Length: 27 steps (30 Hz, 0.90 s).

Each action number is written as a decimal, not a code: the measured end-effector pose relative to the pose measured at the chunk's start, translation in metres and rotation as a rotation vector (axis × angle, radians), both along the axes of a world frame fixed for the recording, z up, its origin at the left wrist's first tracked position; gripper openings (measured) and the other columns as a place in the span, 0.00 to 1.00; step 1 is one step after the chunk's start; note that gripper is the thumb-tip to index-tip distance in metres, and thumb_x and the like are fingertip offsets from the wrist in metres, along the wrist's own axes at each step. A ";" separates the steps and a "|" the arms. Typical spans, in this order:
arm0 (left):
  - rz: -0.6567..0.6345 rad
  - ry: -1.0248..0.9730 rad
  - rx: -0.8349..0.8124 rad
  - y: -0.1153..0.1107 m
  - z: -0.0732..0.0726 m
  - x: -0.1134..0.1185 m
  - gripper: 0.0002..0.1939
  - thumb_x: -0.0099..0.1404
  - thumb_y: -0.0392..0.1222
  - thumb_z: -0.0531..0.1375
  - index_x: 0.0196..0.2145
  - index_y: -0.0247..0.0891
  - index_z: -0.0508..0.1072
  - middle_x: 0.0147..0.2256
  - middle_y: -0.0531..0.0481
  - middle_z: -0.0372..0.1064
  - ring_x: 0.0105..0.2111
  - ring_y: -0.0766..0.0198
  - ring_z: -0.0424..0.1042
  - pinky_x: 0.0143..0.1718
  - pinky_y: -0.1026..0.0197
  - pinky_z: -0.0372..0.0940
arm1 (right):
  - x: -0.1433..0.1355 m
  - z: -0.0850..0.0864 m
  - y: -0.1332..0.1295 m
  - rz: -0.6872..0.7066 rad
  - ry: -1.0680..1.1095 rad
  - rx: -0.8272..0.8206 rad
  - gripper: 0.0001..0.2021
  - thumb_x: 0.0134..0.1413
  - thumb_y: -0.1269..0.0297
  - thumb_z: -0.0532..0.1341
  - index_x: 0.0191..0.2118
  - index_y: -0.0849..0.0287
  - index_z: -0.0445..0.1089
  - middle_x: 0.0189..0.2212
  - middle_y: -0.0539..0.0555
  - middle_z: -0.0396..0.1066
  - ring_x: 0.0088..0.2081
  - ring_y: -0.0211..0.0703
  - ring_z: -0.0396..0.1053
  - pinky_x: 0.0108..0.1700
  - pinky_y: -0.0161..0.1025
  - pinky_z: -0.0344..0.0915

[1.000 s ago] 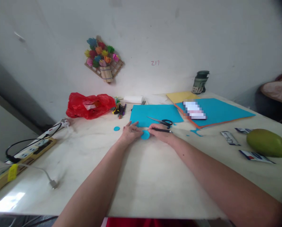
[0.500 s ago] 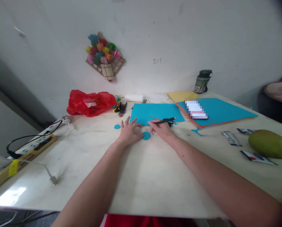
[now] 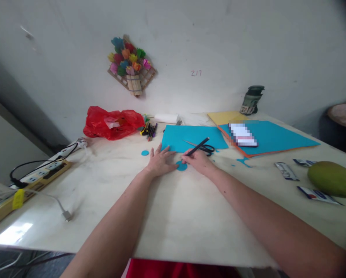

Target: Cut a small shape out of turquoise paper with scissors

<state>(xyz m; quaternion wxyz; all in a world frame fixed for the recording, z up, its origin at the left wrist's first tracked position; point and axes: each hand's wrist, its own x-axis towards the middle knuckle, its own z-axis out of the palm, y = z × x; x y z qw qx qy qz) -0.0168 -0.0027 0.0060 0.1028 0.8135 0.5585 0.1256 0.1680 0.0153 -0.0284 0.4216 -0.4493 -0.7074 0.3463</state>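
Observation:
My right hand (image 3: pixel 199 160) is closed round a black pen (image 3: pixel 198 146), its lower end over the upper edge of a blue paper circle (image 3: pixel 181 166). With fingers spread, my left hand (image 3: pixel 160 161) lies on the table and its thumb touches the left edge of that circle. A smaller blue circle (image 3: pixel 145 153) lies left of my left hand. Behind both hands is a blue sheet (image 3: pixel 190 135). Scissors (image 3: pixel 208 150) rest partly on the sheet, just beyond my right hand. Whether the pen tip touches the paper I cannot tell.
A phone (image 3: pixel 242 134) lies on larger blue and orange sheets (image 3: pixel 283 135) at the right. Nearby are blue scraps (image 3: pixel 244 162), small packets (image 3: pixel 287 171) and a green mango-like fruit (image 3: pixel 333 178). Leftward are markers (image 3: pixel 152 132), a red plastic bag (image 3: pixel 111 123) and a power strip (image 3: pixel 42 177).
The pen has swung more upright in my right hand, and its lower end has come to the blue circle. My left hand stays by the circle. The view has shifted slightly.

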 end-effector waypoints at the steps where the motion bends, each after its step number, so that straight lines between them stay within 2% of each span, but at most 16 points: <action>1: 0.009 -0.003 -0.005 0.001 0.000 0.000 0.31 0.51 0.61 0.56 0.52 0.51 0.63 0.60 0.51 0.48 0.61 0.46 0.32 0.55 0.36 0.24 | 0.000 -0.001 0.000 0.002 -0.012 0.004 0.06 0.47 0.62 0.58 0.27 0.58 0.69 0.23 0.53 0.72 0.29 0.41 0.70 0.35 0.40 0.66; 6: 0.034 -0.015 -0.015 0.001 0.000 -0.001 0.33 0.50 0.64 0.55 0.53 0.51 0.63 0.61 0.50 0.46 0.62 0.47 0.32 0.55 0.35 0.24 | 0.001 -0.002 0.000 0.024 -0.033 0.008 0.07 0.49 0.60 0.58 0.28 0.58 0.69 0.24 0.53 0.73 0.29 0.43 0.70 0.35 0.41 0.65; 16: -0.029 0.017 -0.018 0.000 -0.004 0.001 0.35 0.48 0.65 0.55 0.53 0.51 0.63 0.60 0.50 0.48 0.61 0.45 0.34 0.55 0.37 0.23 | -0.001 0.002 -0.004 0.018 -0.063 0.004 0.10 0.49 0.57 0.57 0.28 0.58 0.68 0.23 0.53 0.72 0.29 0.43 0.70 0.35 0.41 0.65; 27: -0.031 0.013 -0.016 0.001 -0.005 0.001 0.36 0.48 0.66 0.55 0.54 0.51 0.61 0.60 0.50 0.47 0.61 0.46 0.34 0.55 0.37 0.23 | -0.002 0.007 -0.006 -0.009 -0.109 0.004 0.09 0.49 0.59 0.57 0.27 0.59 0.69 0.22 0.53 0.71 0.28 0.41 0.70 0.33 0.38 0.65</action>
